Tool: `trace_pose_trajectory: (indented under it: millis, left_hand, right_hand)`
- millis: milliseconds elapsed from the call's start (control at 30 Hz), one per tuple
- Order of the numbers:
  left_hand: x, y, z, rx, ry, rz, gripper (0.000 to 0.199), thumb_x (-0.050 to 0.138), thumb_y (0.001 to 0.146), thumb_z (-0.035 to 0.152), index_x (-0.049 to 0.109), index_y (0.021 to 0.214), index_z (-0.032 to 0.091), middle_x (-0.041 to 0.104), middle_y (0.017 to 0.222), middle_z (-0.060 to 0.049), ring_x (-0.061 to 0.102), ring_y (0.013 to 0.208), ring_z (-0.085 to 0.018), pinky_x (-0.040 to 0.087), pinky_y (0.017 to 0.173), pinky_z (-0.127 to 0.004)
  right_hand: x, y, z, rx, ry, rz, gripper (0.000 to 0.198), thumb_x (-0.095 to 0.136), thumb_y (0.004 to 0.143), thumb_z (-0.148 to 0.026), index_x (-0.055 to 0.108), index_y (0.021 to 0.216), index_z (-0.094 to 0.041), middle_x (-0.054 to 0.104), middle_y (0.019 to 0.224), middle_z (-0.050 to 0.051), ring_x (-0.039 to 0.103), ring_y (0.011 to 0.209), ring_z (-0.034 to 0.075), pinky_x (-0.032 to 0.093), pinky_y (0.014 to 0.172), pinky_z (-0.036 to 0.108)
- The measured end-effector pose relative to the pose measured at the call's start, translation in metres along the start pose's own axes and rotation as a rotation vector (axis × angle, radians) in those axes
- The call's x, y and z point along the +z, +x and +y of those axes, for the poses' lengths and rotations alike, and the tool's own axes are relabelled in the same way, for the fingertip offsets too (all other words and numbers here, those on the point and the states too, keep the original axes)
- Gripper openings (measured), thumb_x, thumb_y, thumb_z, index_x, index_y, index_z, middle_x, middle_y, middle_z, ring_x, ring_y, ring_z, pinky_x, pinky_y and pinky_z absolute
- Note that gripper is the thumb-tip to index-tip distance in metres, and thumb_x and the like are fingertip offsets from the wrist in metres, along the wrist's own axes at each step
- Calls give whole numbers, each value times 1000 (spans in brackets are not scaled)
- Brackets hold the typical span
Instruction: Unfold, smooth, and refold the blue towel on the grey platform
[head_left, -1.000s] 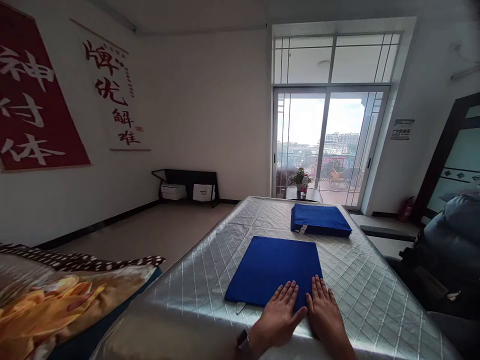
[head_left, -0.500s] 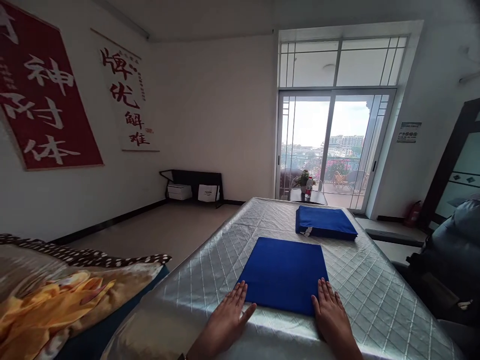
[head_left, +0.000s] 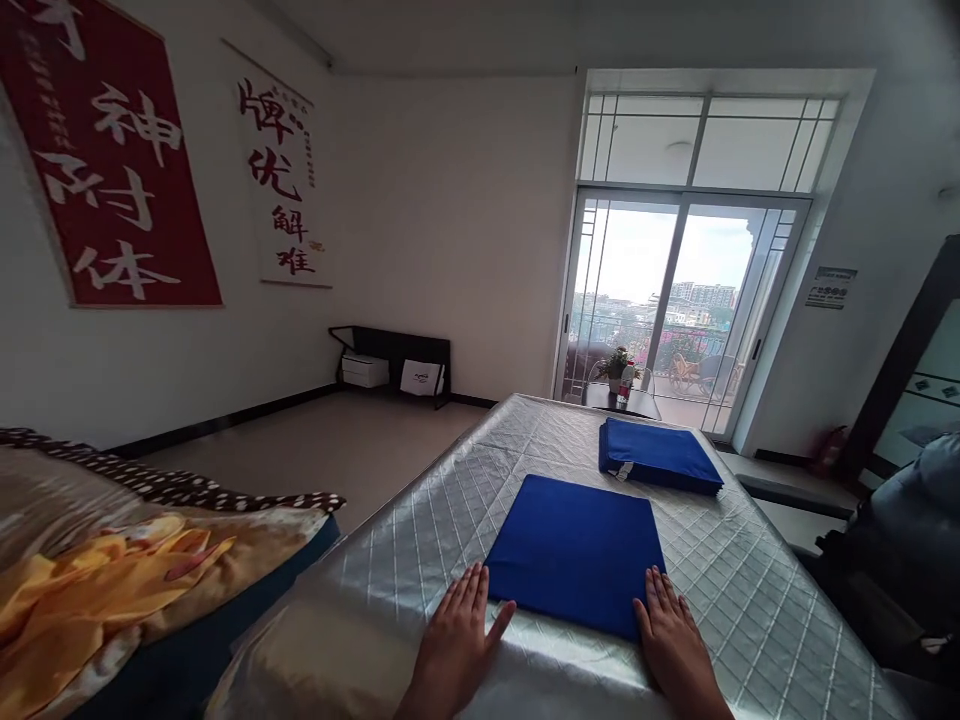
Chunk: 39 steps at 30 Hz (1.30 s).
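A flat blue square of folded fabric (head_left: 574, 550) lies in front of me on a silvery quilted mattress (head_left: 420, 570). At its near left corner rests my left hand (head_left: 465, 630), fingers extended and thumb spread toward the fabric. My right hand (head_left: 671, 625) lies flat at the near right corner, fingertips on or against the edge. Neither hand grips anything. Farther back on the mattress sits a thicker blue folded stack (head_left: 660, 455) with a small white tag on its near side.
To the left is another bed with yellow cloth (head_left: 112, 580) on it. A black bench (head_left: 394, 360) stands by the back wall. Beyond the mattress are a small table (head_left: 622, 402) with a plant and a bottle, and sliding glass doors (head_left: 682, 290). A dark bulky thing (head_left: 900, 540) is at right.
The camera view has tilted and shifted slightly. Both hands stay at the near corners of the blue fabric, which looks unchanged.
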<state>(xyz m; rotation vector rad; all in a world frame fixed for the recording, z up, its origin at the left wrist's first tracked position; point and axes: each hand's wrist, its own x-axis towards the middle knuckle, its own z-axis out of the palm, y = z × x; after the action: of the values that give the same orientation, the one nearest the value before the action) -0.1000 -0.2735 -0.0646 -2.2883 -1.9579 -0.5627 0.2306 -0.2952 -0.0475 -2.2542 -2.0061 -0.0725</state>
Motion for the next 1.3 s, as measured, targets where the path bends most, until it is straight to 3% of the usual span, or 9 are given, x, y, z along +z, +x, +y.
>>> trace_pose_trajectory:
  millis: [167, 333, 500, 600, 767, 867, 933, 1067, 1300]
  left_hand:
    - [4, -1, 3, -15, -18, 23, 86, 26, 94, 73, 47, 146, 8, 43, 152, -15, 41, 141, -33, 33, 118, -48]
    - [-4, 0, 2, -21, -41, -17, 87, 26, 94, 73, 42, 149, 7, 39, 155, -16, 37, 144, -33, 31, 119, -48]
    - [-22, 7, 11, 41, -46, -140, 86, 21, 96, 70, 32, 152, 6, 29, 159, -16, 30, 147, -32, 29, 119, -51]
    - [-26, 20, 49, 181, -88, -178, 81, 17, 98, 66, 27, 154, 7, 23, 161, -14, 25, 149, -29, 27, 120, -48]
    - [-4, 60, 149, 508, -203, -209, 74, 12, 101, 59, 26, 156, 11, 25, 162, -10, 19, 151, -24, 20, 123, -41]
    - [18, 82, 191, 567, -236, -241, 75, 9, 101, 59, 26, 156, 11, 27, 162, -11, 17, 151, -24, 17, 124, -43]
    - [29, 93, 198, 539, -229, -240, 75, 8, 101, 58, 27, 156, 12, 27, 162, -10, 17, 151, -24, 16, 124, -44]
    - [36, 107, 167, 450, -165, -234, 75, 8, 101, 59, 28, 156, 12, 28, 162, -10, 19, 151, -24, 18, 123, -44]
    - [22, 127, 44, 205, -33, -194, 84, 5, 99, 65, 30, 154, 6, 30, 160, -17, 24, 149, -27, 21, 121, -46]
  right_hand:
    - [-9, 7, 3, -21, 21, 63, 60, 20, 99, -32, 30, 155, -13, 23, 163, 7, 17, 151, 19, 19, 122, 44]
    - [-26, 33, 1, -58, 24, 53, 60, 18, 99, -30, 31, 154, -11, 25, 162, 9, 20, 150, 19, 20, 121, 42]
    - [-11, 55, 4, -35, 13, -9, 62, 21, 98, -32, 30, 154, -7, 26, 161, 11, 18, 150, 22, 19, 121, 43]
    - [0, 57, 5, -27, 16, -14, 63, 20, 98, -35, 28, 154, -6, 23, 162, 11, 16, 151, 23, 16, 122, 43]
    - [-5, 49, 5, -22, 28, -13, 62, 23, 98, -31, 27, 154, -7, 22, 162, 12, 15, 151, 23, 15, 121, 42]
    - [-10, 46, 5, -20, 33, -28, 60, 24, 96, -23, 28, 154, -10, 23, 162, 10, 16, 151, 21, 17, 121, 41]
    - [-11, 46, 5, -2, 56, -28, 60, 23, 96, -22, 29, 154, -10, 25, 162, 10, 18, 151, 21, 16, 121, 39]
    - [-9, 48, 4, 7, 104, -14, 60, 23, 98, -29, 28, 154, -7, 26, 161, 13, 18, 151, 22, 14, 122, 40]
    - [-3, 50, 4, 29, 108, -19, 61, 21, 98, -31, 26, 155, -9, 22, 163, 9, 15, 151, 20, 11, 122, 41]
